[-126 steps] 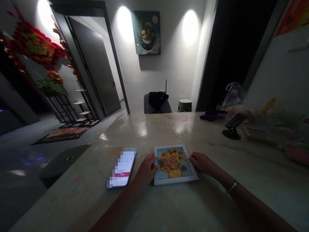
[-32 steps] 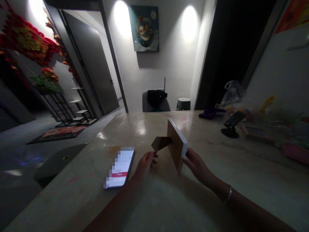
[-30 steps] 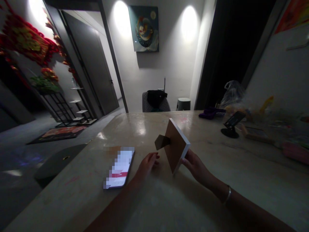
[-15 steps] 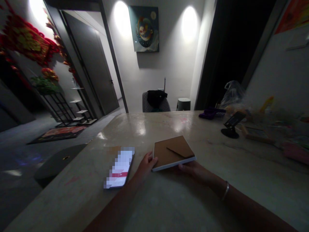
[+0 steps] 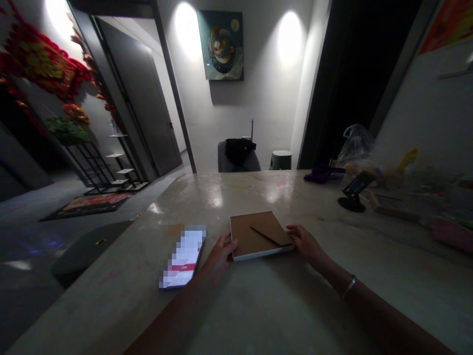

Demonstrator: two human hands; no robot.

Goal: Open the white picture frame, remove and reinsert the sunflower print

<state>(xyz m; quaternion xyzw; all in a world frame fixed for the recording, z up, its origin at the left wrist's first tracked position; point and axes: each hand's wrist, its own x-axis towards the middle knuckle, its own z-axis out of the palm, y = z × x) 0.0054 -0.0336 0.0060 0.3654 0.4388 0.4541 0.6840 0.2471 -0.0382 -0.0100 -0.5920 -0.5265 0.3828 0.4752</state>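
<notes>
Frame (image 5: 254,237) now brown side up
Left hand (image 5: 220,254) pinches its left edge; right hand (image 5: 306,244), earlier underneath, curls round its right edge.

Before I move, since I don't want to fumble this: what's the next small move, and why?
Perhaps steady the frame with the left hand and lift the stand with the right hand: the frame is brown side up, the stand looks folded against it, and the right hand is nearby.
</notes>
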